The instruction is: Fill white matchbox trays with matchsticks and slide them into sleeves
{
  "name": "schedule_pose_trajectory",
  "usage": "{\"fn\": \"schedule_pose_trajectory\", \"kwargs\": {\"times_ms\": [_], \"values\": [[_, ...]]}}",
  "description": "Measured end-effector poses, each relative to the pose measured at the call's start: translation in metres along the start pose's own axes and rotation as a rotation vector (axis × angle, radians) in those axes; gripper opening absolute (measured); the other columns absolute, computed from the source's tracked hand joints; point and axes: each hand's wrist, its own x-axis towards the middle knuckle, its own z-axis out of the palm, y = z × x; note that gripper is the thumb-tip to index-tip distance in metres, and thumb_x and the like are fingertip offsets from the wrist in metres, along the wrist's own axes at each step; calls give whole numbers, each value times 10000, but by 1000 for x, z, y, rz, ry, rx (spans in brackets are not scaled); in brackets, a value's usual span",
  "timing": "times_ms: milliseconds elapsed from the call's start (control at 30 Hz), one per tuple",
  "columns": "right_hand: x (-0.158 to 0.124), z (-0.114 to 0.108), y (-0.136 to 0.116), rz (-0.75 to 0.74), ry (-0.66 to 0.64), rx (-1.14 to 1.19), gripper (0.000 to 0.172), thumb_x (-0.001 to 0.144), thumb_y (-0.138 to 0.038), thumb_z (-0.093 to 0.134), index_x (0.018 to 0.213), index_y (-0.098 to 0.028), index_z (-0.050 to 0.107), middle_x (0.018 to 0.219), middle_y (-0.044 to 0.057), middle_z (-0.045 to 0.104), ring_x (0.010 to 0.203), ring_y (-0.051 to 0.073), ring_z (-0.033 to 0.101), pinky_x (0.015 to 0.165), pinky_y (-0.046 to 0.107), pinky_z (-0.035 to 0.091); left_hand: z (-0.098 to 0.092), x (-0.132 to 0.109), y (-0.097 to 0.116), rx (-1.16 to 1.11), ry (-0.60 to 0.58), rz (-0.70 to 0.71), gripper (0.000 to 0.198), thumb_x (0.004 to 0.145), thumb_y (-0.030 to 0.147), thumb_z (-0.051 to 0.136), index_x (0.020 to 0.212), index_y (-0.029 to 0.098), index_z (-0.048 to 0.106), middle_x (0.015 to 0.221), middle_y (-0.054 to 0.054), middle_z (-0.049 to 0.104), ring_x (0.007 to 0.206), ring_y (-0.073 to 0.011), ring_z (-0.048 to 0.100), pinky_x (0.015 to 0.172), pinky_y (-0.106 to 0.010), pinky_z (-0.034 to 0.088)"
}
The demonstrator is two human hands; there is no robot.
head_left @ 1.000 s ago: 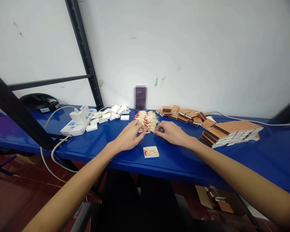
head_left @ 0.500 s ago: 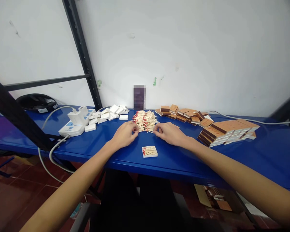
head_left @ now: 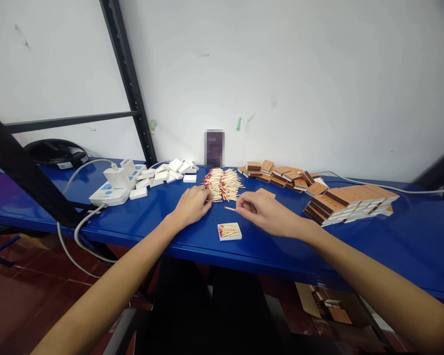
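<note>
My right hand [head_left: 261, 209] pinches a single match [head_left: 229, 208] by its bare end, the red head pointing left. It hovers between the heap of matches [head_left: 224, 183] and a small white matchbox tray [head_left: 231, 238] partly filled with red-headed matches. At the heap's left front edge rests my left hand [head_left: 193, 205], fingers curled inward; what its fingertips hold, if anything, is hidden. Just behind my right hand lies an orange-brown matchbox sleeve [head_left: 266, 193], partly covered.
White trays [head_left: 161, 176] are piled at the back left, beside a power strip [head_left: 111, 194] with cables. Brown matchboxes [head_left: 281, 172] lie behind to the right, with a stacked block [head_left: 350, 199] nearer. A dark metal post [head_left: 129, 84] rises at the left.
My right hand has drawn back from the heap toward me, with a match now showing in its fingers. My left hand has barely moved.
</note>
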Motion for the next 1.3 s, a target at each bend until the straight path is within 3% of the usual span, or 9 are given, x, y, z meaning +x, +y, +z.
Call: {"fn": "schedule_pose_trajectory", "kwargs": {"times_ms": [167, 333, 467, 633, 733, 867, 967, 1100, 1300], "values": [[-11, 3, -5, -24, -72, 11, 181, 946, -315, 496, 868, -193, 605, 750, 14, 595, 671, 145, 516, 624, 271, 356, -8, -6, 2, -66, 21, -38, 96, 825, 184, 562, 788, 180, 650, 833, -52, 626, 785, -216, 591, 722, -333, 440], [6, -1, 20, 73, 60, -113, 167, 946, -294, 478, 900, -197, 606, 707, 0, 592, 640, 144, 515, 610, 272, 333, -24, -11, 13, -148, 3, -39, 94, 770, 196, 593, 744, 195, 683, 792, -25, 633, 745, -191, 593, 709, -314, 439], [25, 2, 41, 161, 31, -216, 112, 904, -289, 540, 915, -202, 609, 772, 18, 633, 672, 153, 538, 602, 267, 319, -34, -16, 32, -232, -27, 3, 103, 764, 197, 596, 724, 192, 691, 744, -19, 639, 722, -185, 587, 697, -308, 431], [33, 16, 49, 198, 22, -246, 133, 918, -313, 545, 899, -203, 616, 794, 21, 655, 676, 149, 557, 579, 261, 294, -33, -31, 57, -265, -132, 98, 109, 782, 214, 596, 710, 189, 674, 728, -15, 626, 687, -168, 572, 692, -303, 427], [33, 21, 51, 170, 36, -249, 118, 930, -281, 532, 888, -198, 605, 774, 19, 658, 680, 150, 566, 580, 259, 294, -31, -35, 61, -252, -77, 107, 75, 787, 233, 604, 751, 188, 652, 744, -9, 604, 684, -164, 557, 655, -293, 409], [32, 24, 52, 122, 41, -281, 125, 946, -246, 498, 879, -194, 590, 821, 40, 668, 740, 169, 581, 613, 268, 312, -29, -25, 45, -226, 47, 76, 64, 815, 210, 567, 802, 187, 625, 745, 0, 604, 698, -164, 561, 654, -285, 403], [31, 23, 51, 107, 21, -306, 176, 975, -251, 438, 886, -186, 574, 892, 68, 675, 790, 186, 592, 641, 284, 331, -24, -14, 23, -103, -12, 50, 102, 825, 176, 533, 839, 187, 633, 789, -24, 626, 740, -190, 576, 682, -306, 415], [31, 22, 49, 107, -16, -291, 217, 994, -269, 389, 907, -178, 565, 937, 91, 674, 826, 207, 600, 681, 304, 364, -17, -9, -5, -5, -118, 121, 183, 863, 172, 513, 950, 214, 669, 895, -55, 628, 870, -232, 584, 781, -346, 430], [31, 22, 52, 124, -26, -240, 204, 988, -270, 394, 893, -185, 554, 927, 87, 670, 821, 205, 598, 683, 303, 371, -17, -9, -18, -37, -153, 205, 207, 931, 191, 473, 953, 212, 678, 934, -67, 609, 925, -237, 558, 825, -355, 416]]}}
